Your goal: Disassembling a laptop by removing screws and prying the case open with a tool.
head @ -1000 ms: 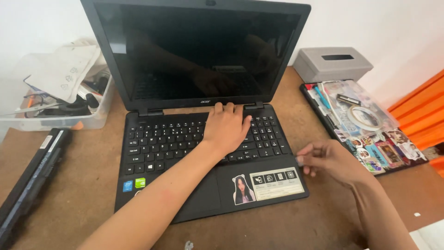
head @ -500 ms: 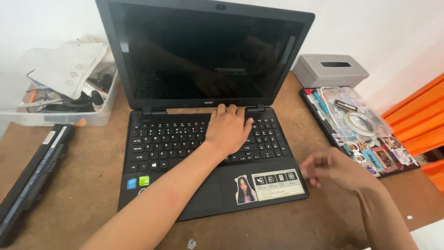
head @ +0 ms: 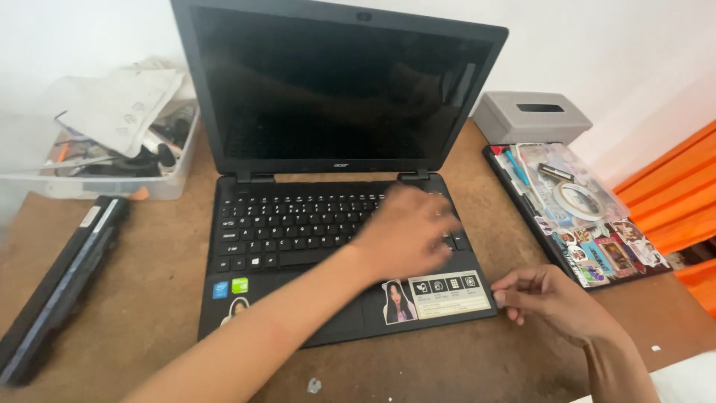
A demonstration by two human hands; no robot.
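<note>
A black laptop (head: 283, 227) stands open on a brown wooden table (head: 149, 313), its screen dark. My left hand (head: 406, 231) hovers over the right side of the keyboard, blurred by motion, fingers spread and holding nothing. My left forearm crosses the palm rest from the lower left. My right hand (head: 552, 302) sits at the laptop's front right corner, its curled fingertips pinching the edge next to a white sticker (head: 447, 292).
A clear plastic bin (head: 97, 183) of papers and cables stands at the back left. A long black battery pack (head: 63, 283) lies on the left. A grey box (head: 531, 117) and a sticker-covered flat case (head: 597, 250) with a tape roll (head: 579, 200) lie on the right.
My left hand has left the top of the keyboard and slid toward the front right, now blurred. My right hand stays at the laptop's corner.
</note>
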